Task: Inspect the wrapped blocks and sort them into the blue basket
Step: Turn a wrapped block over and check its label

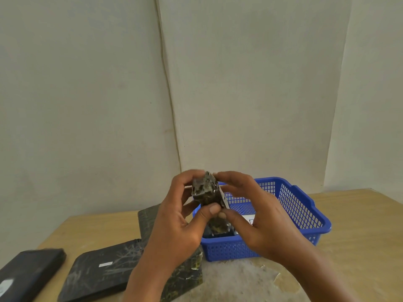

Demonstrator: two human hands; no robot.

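Item 1, the grip: I see both hands pinching one wrapped block, raised in front of the camera. Left hand has its thumb under the block's near end and fingers curled over the far top; right hand meets it thumb to thumb, fingers arched over the top right. Both are clamped on the block. I judge it is held up like this for inspection, turned so its faces catch the light.

Item 2, the block: dark, mottled, in glossy film. A pale strip shows on its right edge; I cannot read it.

Item 3, directly below and behind the grip: blue basket on the table. One wrapped piece stands inside, under the thumbs, beside a white label with a mark too small to read. The short drop suits a release straight down.

Item 4, lower left of the grip: three dark slabs, the nearest under the left wrist, then a flat one with an illegible white sticker, then the outermost. A fourth leans behind the left hand.
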